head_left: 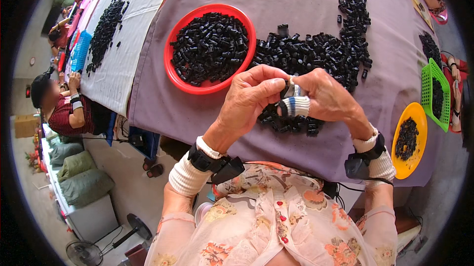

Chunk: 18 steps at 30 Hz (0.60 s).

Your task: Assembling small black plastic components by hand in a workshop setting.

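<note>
My left hand (pixel 239 103) pinches a small black cylindrical plastic part (pixel 285 89) between thumb and fingertips, just above the near edge of the pile. Against it, my right hand (pixel 330 95) is closed, its thumb and fingers meeting the left fingertips. A white and blue knitted finger cover (pixel 295 106) wraps one right finger. Whether the right hand grips a small tool or only the part is hidden. Behind both hands spreads a heap of black cylindrical parts (pixel 306 53). A red basin (pixel 172 76) full of the same parts stands beyond my left hand.
An orange plate (pixel 419 137) holding small black bits lies at the right edge, near a green basket (pixel 444 81). Co-workers sit at the left (pixel 64 110) and far right. More black parts (pixel 107 26) lie on the white cloth. Cables run from both wrist straps.
</note>
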Motion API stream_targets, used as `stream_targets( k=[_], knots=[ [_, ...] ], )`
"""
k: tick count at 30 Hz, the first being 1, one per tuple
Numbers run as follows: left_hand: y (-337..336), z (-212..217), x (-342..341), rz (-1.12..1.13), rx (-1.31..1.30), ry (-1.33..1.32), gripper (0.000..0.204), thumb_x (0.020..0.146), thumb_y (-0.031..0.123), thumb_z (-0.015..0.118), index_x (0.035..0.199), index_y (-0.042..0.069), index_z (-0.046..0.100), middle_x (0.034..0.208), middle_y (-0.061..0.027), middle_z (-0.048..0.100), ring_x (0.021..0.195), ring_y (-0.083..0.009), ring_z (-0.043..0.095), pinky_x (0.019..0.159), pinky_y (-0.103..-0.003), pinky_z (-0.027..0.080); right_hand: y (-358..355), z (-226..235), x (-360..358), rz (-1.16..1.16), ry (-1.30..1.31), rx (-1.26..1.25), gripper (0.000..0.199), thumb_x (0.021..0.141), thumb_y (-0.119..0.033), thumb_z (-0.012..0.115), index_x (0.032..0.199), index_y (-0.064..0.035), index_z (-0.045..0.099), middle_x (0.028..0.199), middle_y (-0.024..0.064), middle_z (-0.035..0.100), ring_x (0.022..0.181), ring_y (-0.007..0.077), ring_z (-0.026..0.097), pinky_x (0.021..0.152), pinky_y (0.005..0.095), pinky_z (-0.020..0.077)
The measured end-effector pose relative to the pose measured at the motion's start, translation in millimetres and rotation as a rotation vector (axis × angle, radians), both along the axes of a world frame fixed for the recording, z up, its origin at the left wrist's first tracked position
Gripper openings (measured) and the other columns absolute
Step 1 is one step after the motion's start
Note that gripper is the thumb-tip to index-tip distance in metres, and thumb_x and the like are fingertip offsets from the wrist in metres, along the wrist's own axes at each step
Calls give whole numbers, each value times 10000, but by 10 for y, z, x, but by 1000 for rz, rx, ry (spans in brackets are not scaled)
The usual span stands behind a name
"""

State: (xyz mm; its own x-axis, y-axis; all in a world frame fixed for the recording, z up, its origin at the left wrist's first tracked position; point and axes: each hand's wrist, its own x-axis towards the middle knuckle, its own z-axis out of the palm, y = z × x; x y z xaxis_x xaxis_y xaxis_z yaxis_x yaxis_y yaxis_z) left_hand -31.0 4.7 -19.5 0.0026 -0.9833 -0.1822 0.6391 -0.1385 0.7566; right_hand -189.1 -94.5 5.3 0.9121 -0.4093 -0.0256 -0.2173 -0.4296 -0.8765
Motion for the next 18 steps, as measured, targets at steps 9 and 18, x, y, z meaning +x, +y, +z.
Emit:
stream_targets(
  k=[9, 18],
  knots=[
    [14, -23, 24, -86, -54, 214, 165, 874, 86, 556, 1019, 8, 561, 930, -53, 605, 816, -111, 590, 710, -264, 521, -49, 44, -22, -68, -8, -7, 365, 666, -296, 708, 688, 10, 511, 521, 130, 466, 448, 201, 425, 453, 338, 366],
    [12, -3, 9, -69, -26, 173, 162, 867, 95, 570, 1012, 22, 570, 937, -47, 606, 822, -106, 581, 721, -261, 509, -72, 122, 24, -36, -8, -98, 361, 646, -325, 715, 702, -10, 548, 501, 131, 468, 443, 246, 458, 452, 346, 362]
  ],
)
